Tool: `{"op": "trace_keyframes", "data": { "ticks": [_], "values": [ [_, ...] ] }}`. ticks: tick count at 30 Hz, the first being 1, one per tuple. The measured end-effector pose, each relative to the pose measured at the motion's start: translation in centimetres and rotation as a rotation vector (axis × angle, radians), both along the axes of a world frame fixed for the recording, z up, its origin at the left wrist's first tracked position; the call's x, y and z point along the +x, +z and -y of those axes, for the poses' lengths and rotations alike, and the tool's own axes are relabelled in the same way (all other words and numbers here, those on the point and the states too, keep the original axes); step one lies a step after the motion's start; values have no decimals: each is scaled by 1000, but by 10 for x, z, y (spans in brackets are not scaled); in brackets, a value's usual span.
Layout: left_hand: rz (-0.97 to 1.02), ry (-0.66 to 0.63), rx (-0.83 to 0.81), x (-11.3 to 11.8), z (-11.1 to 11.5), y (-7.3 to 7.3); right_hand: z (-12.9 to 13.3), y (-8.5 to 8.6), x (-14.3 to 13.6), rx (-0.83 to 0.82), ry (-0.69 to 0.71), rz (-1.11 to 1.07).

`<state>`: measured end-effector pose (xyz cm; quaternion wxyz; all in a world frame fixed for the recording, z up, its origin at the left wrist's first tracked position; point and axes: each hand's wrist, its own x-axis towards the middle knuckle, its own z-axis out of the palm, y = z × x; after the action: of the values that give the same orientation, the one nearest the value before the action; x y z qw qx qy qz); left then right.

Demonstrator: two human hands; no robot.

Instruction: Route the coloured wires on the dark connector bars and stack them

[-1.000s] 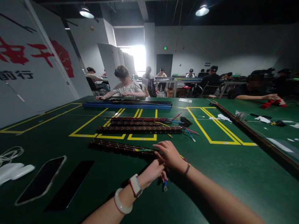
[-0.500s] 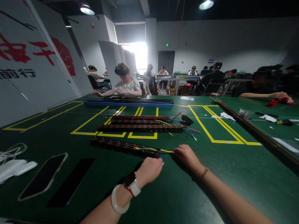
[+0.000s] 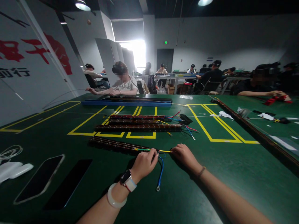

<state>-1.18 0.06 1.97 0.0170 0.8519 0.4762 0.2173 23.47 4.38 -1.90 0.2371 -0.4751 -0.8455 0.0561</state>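
A long dark strip assembly (image 3: 112, 144) lies slantwise on the green table, with wires coming out of its right end. My left hand (image 3: 143, 165) is closed at that end, its fingertips pinched over the wires; exactly which ones are caught is hidden. A yellow wire (image 3: 164, 151) stretches to the right into my right hand (image 3: 185, 156), whose fingers are closed on its end. Below the left fingertips a blue wire (image 3: 161, 171) hangs onto the table, ending in a ring terminal (image 3: 158, 188). A green wire (image 3: 143, 149) runs along the strip's top.
Several similar strips (image 3: 137, 128) with loose wire ends lie farther back, by yellow tape outlines. A blue channel (image 3: 126, 103) stands beyond them. Two dark phones (image 3: 42, 179) (image 3: 68, 183) lie at left. A long strip (image 3: 252, 130) runs down the right side. Co-workers sit around.
My left hand has shifted up and left onto the wires at the strip's end. The blue wire now lies free below it. My right hand stays on the yellow wire.
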Motion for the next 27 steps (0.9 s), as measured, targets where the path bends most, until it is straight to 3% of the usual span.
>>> {"op": "trace_keyframes", "data": {
  "ticks": [3,7,27],
  "values": [
    [12,104,29,-3,-3,-2,1,1,-1,-2,11,-6],
    [-42,152,20,-6,-7,-6,-1,-1,1,-2,26,-15],
    [26,102,40,-5,-5,-4,2,0,2,8,24,-5]
  ]
}}
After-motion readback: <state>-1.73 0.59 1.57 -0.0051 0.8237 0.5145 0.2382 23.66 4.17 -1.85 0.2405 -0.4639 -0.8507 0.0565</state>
